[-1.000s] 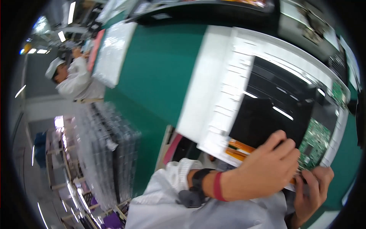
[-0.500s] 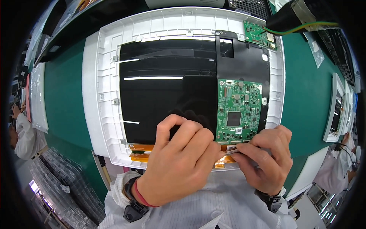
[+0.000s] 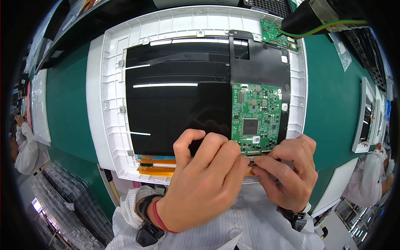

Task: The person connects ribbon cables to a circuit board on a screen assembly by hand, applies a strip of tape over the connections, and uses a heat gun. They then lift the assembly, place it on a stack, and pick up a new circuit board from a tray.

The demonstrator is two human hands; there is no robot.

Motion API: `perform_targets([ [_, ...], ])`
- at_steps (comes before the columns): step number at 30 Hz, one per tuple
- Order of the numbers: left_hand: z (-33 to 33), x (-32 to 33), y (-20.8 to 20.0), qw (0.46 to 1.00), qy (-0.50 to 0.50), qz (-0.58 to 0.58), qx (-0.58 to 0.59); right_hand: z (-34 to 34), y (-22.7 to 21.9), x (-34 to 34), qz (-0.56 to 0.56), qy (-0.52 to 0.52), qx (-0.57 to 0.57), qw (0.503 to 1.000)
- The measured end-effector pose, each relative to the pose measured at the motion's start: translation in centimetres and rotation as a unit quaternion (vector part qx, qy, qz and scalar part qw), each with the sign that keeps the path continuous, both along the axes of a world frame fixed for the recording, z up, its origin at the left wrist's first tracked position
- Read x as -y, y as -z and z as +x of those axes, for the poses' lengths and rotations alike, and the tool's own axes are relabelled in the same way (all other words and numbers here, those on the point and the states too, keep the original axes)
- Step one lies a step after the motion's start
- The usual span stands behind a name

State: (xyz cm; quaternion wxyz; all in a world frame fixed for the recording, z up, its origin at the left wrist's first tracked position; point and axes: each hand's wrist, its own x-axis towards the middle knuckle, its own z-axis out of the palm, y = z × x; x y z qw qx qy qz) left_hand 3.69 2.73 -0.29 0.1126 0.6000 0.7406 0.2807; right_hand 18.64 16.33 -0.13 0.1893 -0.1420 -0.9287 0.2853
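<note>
A white plastic housing (image 3: 109,125) lies in front of me with a black display panel (image 3: 175,108) inside. On the panel's right part sits a green circuit board (image 3: 260,108) with a large square chip. Orange flex cable (image 3: 156,171) runs along the panel's near edge. My left hand (image 3: 210,183) is curled over that edge with its fingers closed; their tips are mostly hidden. My right hand (image 3: 287,175) pinches a small thin strip, perhaps the end of a flex cable, just below the board. Both hands' fingertips nearly meet there.
A smaller green board (image 3: 277,35) sits in the housing's far right corner, with a black tube-like part (image 3: 306,21) and a green-yellow wire (image 3: 333,28) above it. White foam (image 3: 95,104) lies under the housing on the green mat (image 3: 68,104). Other people work at both sides.
The housing with its panel and boards has shifted slightly left and away from me. My left hand has moved a little right and nearer, closer to the right hand, covering more of the strip.
</note>
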Motion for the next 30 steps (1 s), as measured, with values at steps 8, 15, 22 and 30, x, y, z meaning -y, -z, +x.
perform_targets([
  [8, 0.26, -0.22, -0.63, 0.999, -0.021, -0.022, 0.025, 0.13, -0.1, -0.08, -0.014, 0.0, 0.003, 1.0],
  [15, 0.35, -0.61, -0.85, 0.998, -0.027, -0.024, 0.043, 0.13, -0.07, -0.1, -0.004, -0.001, -0.006, 1.0],
  [22, 0.43, -0.49, -0.92, 0.998, -0.026, -0.042, 0.043, 0.05, 0.33, -0.13, 0.052, -0.017, -0.021, 0.998],
  [30, 0.05, -0.38, -1.16, 0.998, -0.032, -0.048, 0.03, -0.11, 0.41, -0.02, 0.095, -0.029, -0.034, 0.994],
])
